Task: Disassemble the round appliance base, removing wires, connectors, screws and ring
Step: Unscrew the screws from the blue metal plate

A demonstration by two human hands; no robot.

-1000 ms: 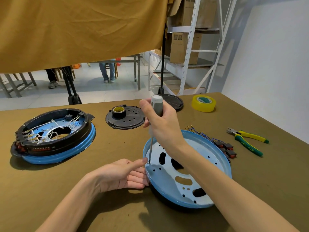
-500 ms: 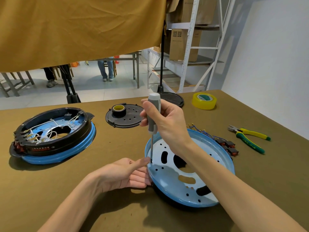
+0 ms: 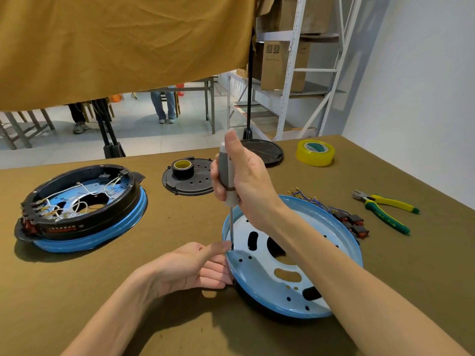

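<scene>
A blue round appliance base (image 3: 339, 255) lies before me, its pale perforated inside facing up and a black part under it. My right hand (image 3: 244, 181) grips a grey-handled screwdriver (image 3: 227, 181) held upright, its tip down at the base's left inner rim. My left hand (image 3: 195, 265) holds that left rim, thumb resting beside the tip and fingers under the edge. Removed blue wires with black-and-red connectors (image 3: 347, 219) lie just beyond the base on the right.
A second blue base with black ring and white wires (image 3: 79, 206) sits at the left. A black perforated disc (image 3: 190, 178) carries a tape roll; another black disc (image 3: 267, 152), yellow tape (image 3: 314, 149) and yellow-green pliers (image 3: 385, 210) lie beyond and to the right.
My right hand has shifted its grip on the screwdriver handle, thumb now up along it. The tip stays at the same spot on the rim and my left hand keeps its hold.
</scene>
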